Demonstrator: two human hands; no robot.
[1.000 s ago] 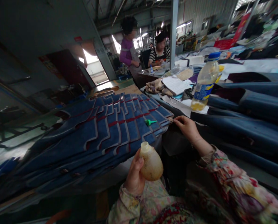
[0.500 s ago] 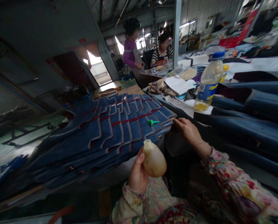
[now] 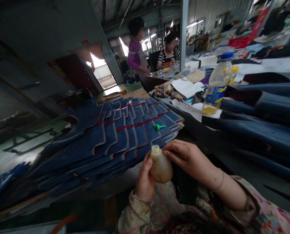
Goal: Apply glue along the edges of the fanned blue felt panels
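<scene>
My left hand (image 3: 145, 177) is wrapped round a squat, stained, cream-coloured plastic squeeze bottle (image 3: 161, 167), held upright with its neck uncapped. Beside the bottle's neck, my right hand (image 3: 187, 157) has its thumb and fingertips drawn together in a pinch. Whether the pinch holds anything small, or only touches the bottle, I cannot tell. A green nozzle cap (image 3: 157, 127) lies on its side just beyond the bottle. It rests on overlapping blue fabric pieces (image 3: 93, 130) with grey edges and dark red strips, fanned out in rows.
A drink bottle (image 3: 216, 87) with a blue cap stands to the right, beside a white face mask (image 3: 187, 87) and a patterned cloth (image 3: 166, 91). Folded dark blue fabric (image 3: 261, 133) covers the right side. Two people (image 3: 136, 48) are at a table further back.
My right hand has come from the far edge of the fabric pieces back to the squeeze bottle's neck, its fingers now pinched. The left hand keeps its hold on the bottle.
</scene>
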